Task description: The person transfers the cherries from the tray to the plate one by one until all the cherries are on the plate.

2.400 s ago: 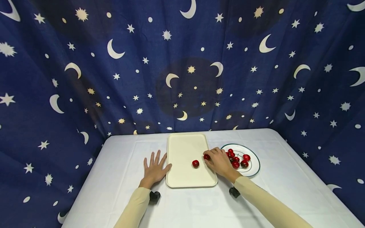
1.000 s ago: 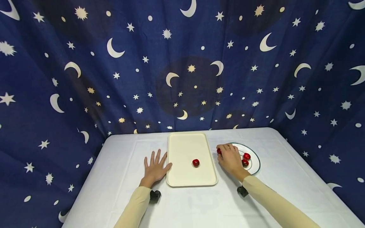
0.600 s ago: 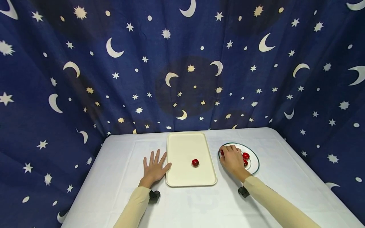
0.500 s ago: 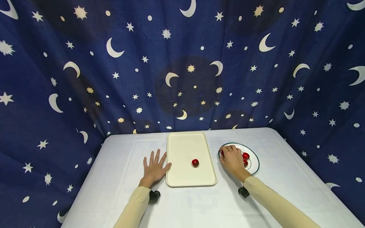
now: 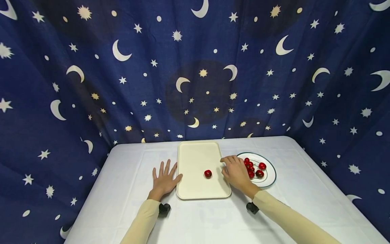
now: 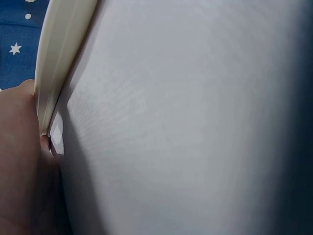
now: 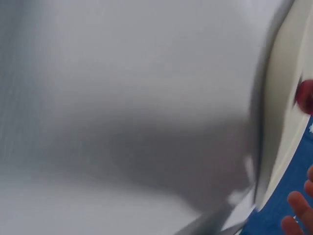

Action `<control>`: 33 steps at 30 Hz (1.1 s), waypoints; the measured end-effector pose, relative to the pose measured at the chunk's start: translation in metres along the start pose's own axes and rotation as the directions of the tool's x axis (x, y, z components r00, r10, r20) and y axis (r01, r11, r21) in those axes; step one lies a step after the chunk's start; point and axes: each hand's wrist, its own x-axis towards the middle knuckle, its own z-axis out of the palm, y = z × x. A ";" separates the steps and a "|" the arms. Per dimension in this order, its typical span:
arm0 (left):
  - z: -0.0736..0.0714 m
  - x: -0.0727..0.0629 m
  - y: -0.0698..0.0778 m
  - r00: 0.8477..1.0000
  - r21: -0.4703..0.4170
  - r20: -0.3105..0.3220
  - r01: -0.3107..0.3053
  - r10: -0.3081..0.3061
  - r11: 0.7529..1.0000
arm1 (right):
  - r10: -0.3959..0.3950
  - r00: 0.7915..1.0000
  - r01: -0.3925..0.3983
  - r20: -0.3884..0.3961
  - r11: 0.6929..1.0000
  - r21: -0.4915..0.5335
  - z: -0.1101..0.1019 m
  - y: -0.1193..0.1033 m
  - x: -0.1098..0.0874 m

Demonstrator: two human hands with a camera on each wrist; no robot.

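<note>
One dark red cherry (image 5: pixel 208 174) lies on a cream tray (image 5: pixel 195 156) in the middle of the table. My right hand (image 5: pixel 237 171) hovers at the tray's right edge, its fingers bent toward the cherry, and no fruit shows between them. In the right wrist view, its fingertips (image 7: pixel 299 205) appear apart from the cherry (image 7: pixel 305 97). My left hand (image 5: pixel 164 181) rests flat with spread fingers on the cloth, the thumb at the tray's left rim. To the right stands a white plate (image 5: pixel 259 157) with several cherries (image 5: pixel 259 174); the right hand partly hides it.
A white cloth (image 5: pixel 201 223) covers the table. Behind and at both sides hangs a dark blue curtain (image 5: pixel 137 84) with moons and stars. A black wrist camera (image 5: pixel 252 207) is strapped under the right wrist, another black camera (image 5: pixel 164 210) at the left.
My right hand carried a cherry from the tray's edge to the plate, let it go there, and has come back left to the tray with nothing seen in it. The left hand stays put.
</note>
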 end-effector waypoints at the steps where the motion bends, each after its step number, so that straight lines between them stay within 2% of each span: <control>1: 0.000 0.000 0.000 1.000 0.001 0.002 0.002 -0.002 1.000 | -0.013 1.000 0.012 0.009 1.000 0.012 0.000 -0.004 0.000; 9: -0.005 -0.004 0.004 1.000 -0.015 0.014 0.003 -0.003 1.000 | -0.156 0.986 0.150 0.064 0.984 0.096 0.000 -0.028 0.000; 17: -0.004 -0.002 0.003 1.000 -0.008 0.016 0.006 -0.006 1.000 | -0.276 0.955 0.270 0.109 0.961 0.065 0.004 -0.034 -0.004; 23: -0.007 -0.005 0.006 1.000 -0.017 0.014 0.006 -0.006 1.000 | -0.290 0.951 0.287 0.110 0.957 0.038 0.014 -0.031 -0.010; 28: -0.005 -0.005 0.006 1.000 -0.020 0.019 0.014 -0.014 1.000 | -0.273 0.950 0.273 0.150 0.962 0.025 0.015 -0.030 -0.014; 33: -0.004 -0.003 0.003 1.000 -0.015 -0.001 0.001 -0.001 1.000 | -0.245 0.960 0.241 0.134 0.970 0.045 0.012 -0.025 -0.011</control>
